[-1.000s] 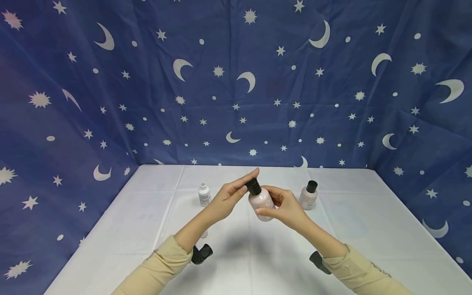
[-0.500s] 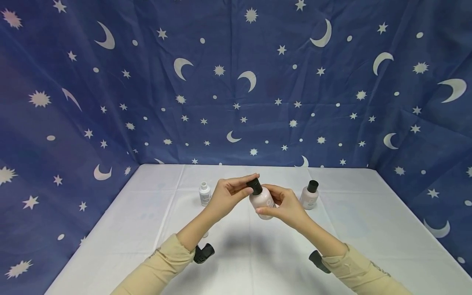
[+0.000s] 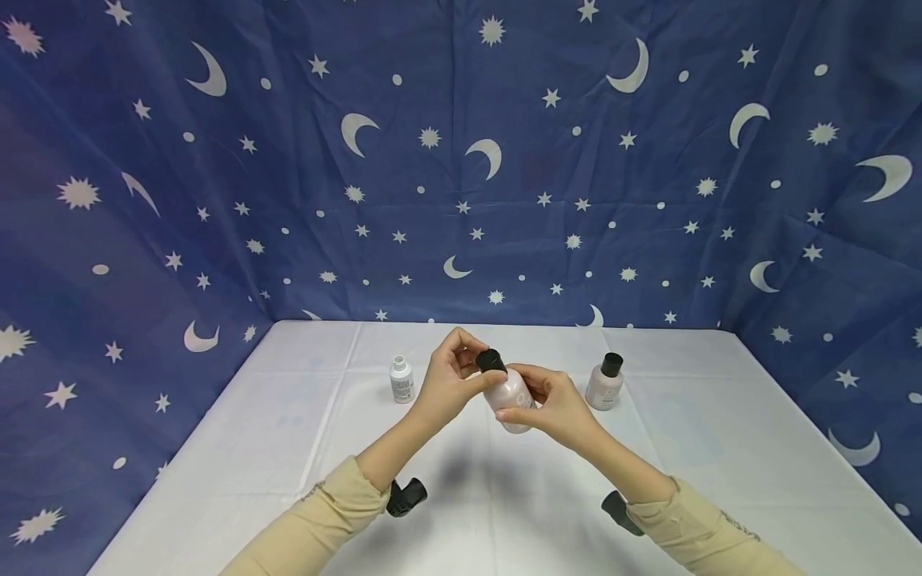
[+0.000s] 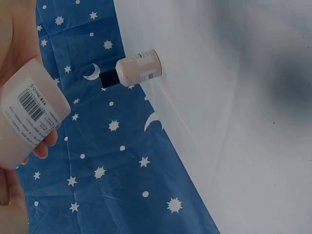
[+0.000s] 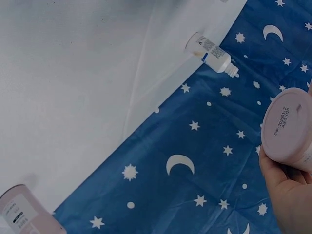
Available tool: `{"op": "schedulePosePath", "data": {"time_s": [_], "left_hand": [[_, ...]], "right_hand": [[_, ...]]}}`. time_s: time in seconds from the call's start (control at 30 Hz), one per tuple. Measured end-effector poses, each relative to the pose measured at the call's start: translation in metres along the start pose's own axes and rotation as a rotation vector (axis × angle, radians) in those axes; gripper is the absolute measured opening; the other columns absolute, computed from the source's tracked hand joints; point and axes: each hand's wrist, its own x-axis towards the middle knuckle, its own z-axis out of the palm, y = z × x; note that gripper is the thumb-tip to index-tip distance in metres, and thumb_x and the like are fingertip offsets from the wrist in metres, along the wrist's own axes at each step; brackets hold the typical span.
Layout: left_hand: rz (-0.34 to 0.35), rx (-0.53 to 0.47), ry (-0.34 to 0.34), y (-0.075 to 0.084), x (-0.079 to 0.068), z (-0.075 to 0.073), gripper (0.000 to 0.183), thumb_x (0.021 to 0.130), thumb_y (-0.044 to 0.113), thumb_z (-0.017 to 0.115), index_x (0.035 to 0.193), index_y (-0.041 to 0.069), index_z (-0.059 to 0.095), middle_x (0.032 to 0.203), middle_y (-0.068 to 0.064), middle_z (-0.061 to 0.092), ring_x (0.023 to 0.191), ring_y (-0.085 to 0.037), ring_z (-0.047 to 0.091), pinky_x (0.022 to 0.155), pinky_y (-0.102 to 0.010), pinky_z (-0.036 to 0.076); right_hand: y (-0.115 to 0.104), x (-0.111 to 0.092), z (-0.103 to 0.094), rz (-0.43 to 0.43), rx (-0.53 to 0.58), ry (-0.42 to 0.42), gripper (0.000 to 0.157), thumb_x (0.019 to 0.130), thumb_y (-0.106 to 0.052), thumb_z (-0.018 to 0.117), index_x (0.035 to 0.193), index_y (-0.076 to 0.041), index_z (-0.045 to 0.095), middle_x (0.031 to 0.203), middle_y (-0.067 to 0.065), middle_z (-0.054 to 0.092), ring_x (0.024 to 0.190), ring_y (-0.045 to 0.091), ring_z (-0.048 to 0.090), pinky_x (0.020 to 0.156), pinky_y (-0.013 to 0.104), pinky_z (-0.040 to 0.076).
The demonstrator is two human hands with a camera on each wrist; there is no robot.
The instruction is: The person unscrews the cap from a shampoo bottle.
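Note:
My right hand [image 3: 558, 404] holds a pale pink lotion bottle [image 3: 508, 392] by its body, above the table and tilted to the left. My left hand [image 3: 446, 384] pinches the bottle's black cap [image 3: 491, 360] between the thumb and bent fingers. The cap sits on the bottle neck. In the left wrist view, the barcode label [image 4: 32, 106] on the held bottle faces the camera. Its round base [image 5: 285, 124], with printed date text, shows in the right wrist view.
A similar pink bottle [image 3: 603, 387] with a black cap stands upright behind the right hand. A small white bottle [image 3: 401, 381] with no cap stands at the back left. Black wrist-worn pieces [image 3: 406, 498] hang under the forearms. A starry blue curtain [image 3: 461, 160] borders the white table [image 3: 338, 352].
My left hand's fingers were stretched along the cap and have curled to pinch it. The left forearm has shifted right, covering a small round item on the table. The right hand stays nearly still.

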Motion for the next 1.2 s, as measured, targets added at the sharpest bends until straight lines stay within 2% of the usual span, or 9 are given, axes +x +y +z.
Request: {"op": "schedulePosePath", "data": {"time_s": [0.13, 0.2, 0.37, 0.47, 0.53, 0.63, 0.73, 0.93, 1.2], "left_hand": [[0.030, -0.015, 0.002, -0.002, 0.000, 0.002, 0.039, 0.078, 0.002, 0.074, 0.106, -0.006, 0.049, 0.100, -0.004, 0.054, 0.085, -0.003, 0.056, 0.079, -0.014, 0.052], [0.056, -0.039, -0.010, -0.003, 0.000, 0.002, 0.050, 0.080, 0.018, 0.076, 0.112, -0.007, 0.047, 0.108, -0.010, 0.052, 0.088, -0.003, 0.056, 0.082, -0.014, 0.051], [0.126, -0.090, -0.153, -0.004, 0.001, -0.005, 0.084, 0.083, 0.056, 0.061, 0.136, -0.004, 0.036, 0.138, -0.022, 0.039, 0.122, -0.021, 0.052, 0.102, -0.026, 0.045], [0.131, -0.136, -0.261, -0.001, 0.001, -0.011, 0.062, 0.100, 0.040, 0.041, 0.144, -0.003, 0.029, 0.149, -0.021, 0.030, 0.138, -0.029, 0.035, 0.113, -0.035, 0.035], [0.121, -0.155, -0.308, 0.002, 0.001, -0.014, 0.051, 0.102, 0.023, 0.032, 0.145, -0.004, 0.027, 0.152, -0.021, 0.026, 0.141, -0.027, 0.029, 0.116, -0.038, 0.028], [0.095, -0.144, -0.357, 0.004, 0.002, -0.016, 0.050, 0.099, 0.010, 0.031, 0.146, -0.005, 0.025, 0.153, -0.020, 0.024, 0.143, -0.024, 0.026, 0.117, -0.038, 0.024], [0.090, -0.100, -0.381, 0.005, 0.004, -0.018, 0.048, 0.100, 0.011, 0.037, 0.144, -0.006, 0.030, 0.151, -0.021, 0.029, 0.140, -0.020, 0.032, 0.116, -0.036, 0.028], [0.055, -0.075, -0.339, 0.008, 0.006, -0.018, 0.047, 0.096, 0.020, 0.055, 0.133, -0.008, 0.046, 0.135, -0.027, 0.049, 0.122, -0.007, 0.054, 0.107, -0.029, 0.041], [0.015, -0.047, -0.230, 0.010, 0.007, -0.017, 0.040, 0.087, 0.010, 0.067, 0.120, -0.011, 0.057, 0.123, -0.028, 0.058, 0.102, -0.004, 0.065, 0.092, -0.026, 0.052]], "right_hand": [[-0.002, 0.000, 0.000, -0.021, 0.004, 0.004, 0.055, 0.075, -0.009, 0.079, 0.124, 0.004, 0.057, 0.118, 0.021, 0.063, 0.101, 0.021, 0.065, 0.083, 0.022, 0.054], [-0.005, 0.000, 0.000, -0.035, 0.011, 0.006, 0.055, 0.075, -0.008, 0.078, 0.124, 0.004, 0.057, 0.118, 0.022, 0.063, 0.098, 0.014, 0.065, 0.083, 0.021, 0.054], [-0.009, 0.001, -0.001, -0.037, 0.029, 0.010, 0.056, 0.075, -0.006, 0.078, 0.125, 0.004, 0.056, 0.119, 0.022, 0.063, 0.096, 0.004, 0.063, 0.083, 0.018, 0.053], [-0.009, 0.002, -0.002, -0.011, 0.039, 0.012, 0.057, 0.075, -0.006, 0.078, 0.126, 0.004, 0.055, 0.120, 0.022, 0.062, 0.097, 0.008, 0.064, 0.084, 0.019, 0.053], [-0.009, 0.002, -0.002, 0.006, 0.049, 0.009, 0.057, 0.075, -0.007, 0.078, 0.126, 0.004, 0.055, 0.120, 0.023, 0.062, 0.096, 0.008, 0.064, 0.083, 0.019, 0.053], [-0.008, 0.002, -0.002, 0.012, 0.056, 0.001, 0.057, 0.076, -0.008, 0.078, 0.126, 0.004, 0.055, 0.119, 0.023, 0.063, 0.094, 0.007, 0.065, 0.081, 0.020, 0.054], [-0.007, 0.001, -0.002, 0.010, 0.053, 0.002, 0.056, 0.076, -0.008, 0.078, 0.126, 0.005, 0.055, 0.118, 0.023, 0.063, 0.093, 0.005, 0.064, 0.081, 0.020, 0.054], [-0.007, 0.000, -0.003, 0.011, 0.053, 0.029, 0.056, 0.075, -0.006, 0.078, 0.125, 0.005, 0.056, 0.119, 0.023, 0.063, 0.096, 0.001, 0.063, 0.083, 0.017, 0.052], [-0.007, -0.001, -0.004, -0.007, 0.057, 0.033, 0.055, 0.074, -0.005, 0.078, 0.124, 0.005, 0.056, 0.121, 0.023, 0.062, 0.098, -0.002, 0.062, 0.085, 0.017, 0.052]]}}
